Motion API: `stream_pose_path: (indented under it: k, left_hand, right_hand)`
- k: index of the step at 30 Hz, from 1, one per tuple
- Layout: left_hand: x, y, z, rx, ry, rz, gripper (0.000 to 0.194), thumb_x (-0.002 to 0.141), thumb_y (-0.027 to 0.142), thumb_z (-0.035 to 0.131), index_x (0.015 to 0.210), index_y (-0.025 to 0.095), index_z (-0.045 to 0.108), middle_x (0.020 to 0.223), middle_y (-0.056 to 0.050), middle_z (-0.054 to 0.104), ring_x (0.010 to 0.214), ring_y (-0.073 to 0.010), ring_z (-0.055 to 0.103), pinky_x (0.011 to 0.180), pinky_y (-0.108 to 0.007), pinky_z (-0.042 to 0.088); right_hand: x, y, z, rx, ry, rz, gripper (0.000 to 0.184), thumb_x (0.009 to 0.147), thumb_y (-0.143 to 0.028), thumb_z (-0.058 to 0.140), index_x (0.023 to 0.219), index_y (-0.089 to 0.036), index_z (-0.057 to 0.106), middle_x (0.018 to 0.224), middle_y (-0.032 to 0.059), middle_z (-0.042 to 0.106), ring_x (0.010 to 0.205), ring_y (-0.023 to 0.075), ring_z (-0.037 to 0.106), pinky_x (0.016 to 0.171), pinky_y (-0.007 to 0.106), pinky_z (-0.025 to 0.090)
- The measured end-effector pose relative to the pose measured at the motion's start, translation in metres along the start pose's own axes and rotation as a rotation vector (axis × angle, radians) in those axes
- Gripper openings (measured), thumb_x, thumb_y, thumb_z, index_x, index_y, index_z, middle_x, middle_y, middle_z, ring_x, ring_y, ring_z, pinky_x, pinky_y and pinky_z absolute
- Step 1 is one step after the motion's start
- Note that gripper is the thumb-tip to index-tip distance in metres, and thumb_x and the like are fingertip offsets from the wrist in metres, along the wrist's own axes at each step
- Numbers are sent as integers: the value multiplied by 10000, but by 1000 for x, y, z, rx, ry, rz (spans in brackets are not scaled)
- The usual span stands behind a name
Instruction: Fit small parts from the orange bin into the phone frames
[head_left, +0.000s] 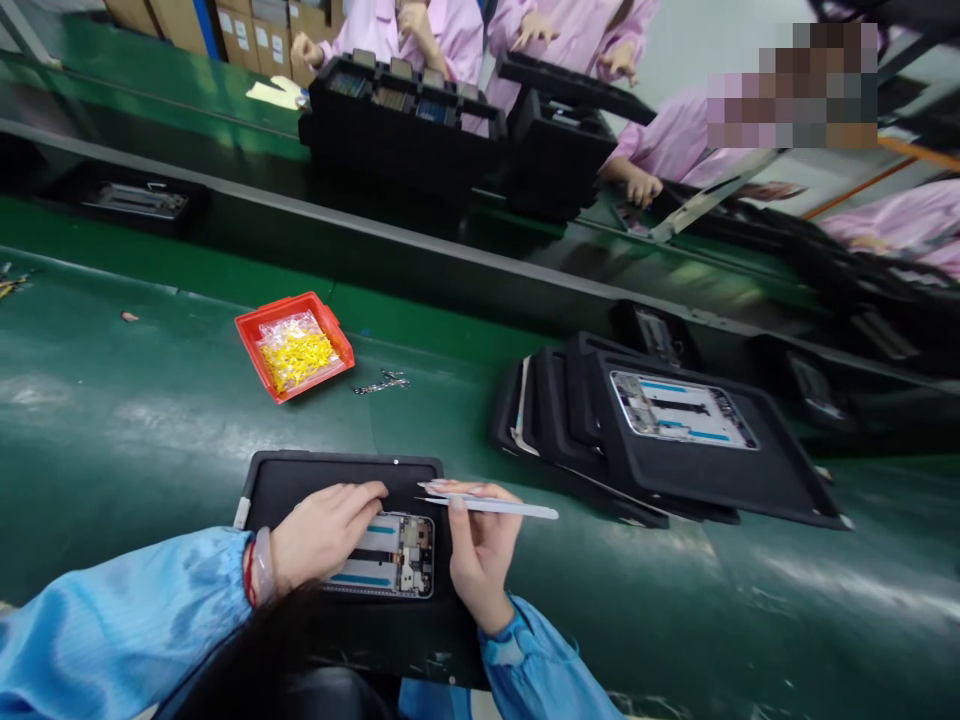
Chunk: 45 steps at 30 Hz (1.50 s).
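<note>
Left to right: red bin (295,348); bare bench (319,426) up to the far edge of the black tray (330,472); my left hand (326,535) across the phone (415,560) lying in that tray, whether gripping I cannot tell; my right hand (482,555) pinching tweezers (510,508); narrow gap; stacked trays (697,472).

Bare hands, two: left hand (326,535) between 7 and 8 o'clock, right hand (484,550) at 6. Tweezers (517,508): one, 6. Phone frames nearby, two: near frame (397,555) at 7, stacked frame (679,408) at 3. Tray under near frame (330,470): one. Stacked trays (795,480): at least four, 3. Red bin (319,382): one, 9; yellow pieces (296,355) uncountable. Pink-sleeved co-workers (457,40): at least four, 12 round toward 3.
</note>
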<state>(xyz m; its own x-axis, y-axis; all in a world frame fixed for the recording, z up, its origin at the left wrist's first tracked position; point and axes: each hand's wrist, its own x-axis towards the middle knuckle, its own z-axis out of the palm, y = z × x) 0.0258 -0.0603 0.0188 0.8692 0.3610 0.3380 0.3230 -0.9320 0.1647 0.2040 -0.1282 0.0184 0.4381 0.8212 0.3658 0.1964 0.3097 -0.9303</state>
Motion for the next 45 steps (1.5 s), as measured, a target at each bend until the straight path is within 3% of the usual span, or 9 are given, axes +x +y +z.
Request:
stream_pose_path:
  k: [6, 11, 17, 25, 30, 34, 38, 42, 45]
  left_hand:
    - [-4, 4, -5, 41, 23, -54, 435, 750, -62, 288, 1020, 93, 592, 1010, -115, 644, 824, -163, 642, 736, -234, 534]
    - [-3, 0, -3, -110, 18, -122, 470, 649, -68, 320, 1015, 123, 545, 1063, -105, 599, 926, -165, 620, 827, -237, 524]
    - [-3, -1, 2, -211, 71, -153, 426, 658, -68, 320, 989, 115, 515, 1037, -122, 566, 859, -183, 621, 794, -273, 543]
    - [-5, -4, 7, -289, 8, -226, 441, 657, -68, 331, 1005, 151, 489, 1188, -125, 487, 857, -161, 621, 792, -288, 543]
    - [-3, -5, 8, -280, -64, -255, 476, 613, -75, 341, 995, 168, 487, 1180, -97, 496, 873, -160, 619, 794, -280, 537]
    - [-3, -4, 9, -273, -69, -251, 467, 620, -72, 345, 1002, 153, 493, 1165, -120, 500, 846, -182, 633, 761, -303, 545]
    - [-2, -4, 9, -298, -30, -278, 424, 656, -58, 346, 982, 173, 486, 1192, -103, 479, 789, -154, 633, 724, -275, 544]
    - [0, -3, 5, -290, -15, -292, 438, 628, -61, 359, 968, 185, 487, 1119, -66, 498, 791, -148, 616, 731, -257, 537]
    - [1, -1, 2, -289, -3, -312, 423, 637, -62, 374, 958, 185, 496, 1057, -52, 508, 759, -142, 609, 726, -252, 535]
  right_hand:
    - [5, 1, -27, -265, 67, -72, 70, 952, -237, 459, 1021, -248, 469, 907, 24, 577, 877, 194, 619, 843, 393, 471]
    - [-3, -10, -46, -643, -79, 21, 182, 933, -253, 395, 881, -216, 566, 809, 42, 565, 747, 202, 579, 663, 309, 464]
    - [-13, -14, -43, -747, -291, 272, 186, 864, -319, 403, 823, -229, 560, 756, 35, 589, 671, 206, 605, 604, 290, 457]
    - [-16, -10, -36, -846, -346, 416, 257, 835, -453, 400, 842, -246, 552, 845, 47, 634, 740, 228, 650, 609, 301, 453]
    - [-13, -8, -32, -912, -321, 433, 259, 781, -497, 413, 716, -256, 483, 746, 28, 580, 684, 237, 628, 562, 301, 427]
    - [-11, -5, -32, -819, -293, 438, 267, 764, -501, 398, 685, -255, 465, 718, 28, 553, 668, 231, 600, 590, 309, 431]
    - [-9, -4, -36, -615, -249, 527, 360, 720, -598, 467, 670, -241, 466, 652, -1, 523, 645, 207, 548, 632, 305, 439]
    - [-8, -3, -39, -357, -227, 680, 507, 621, -704, 616, 656, -219, 470, 598, -49, 454, 585, 150, 465, 572, 250, 414]
    - [-9, -3, -40, -170, -223, 861, 550, 599, -716, 667, 723, -210, 491, 540, -82, 420, 462, 94, 393, 441, 187, 326]
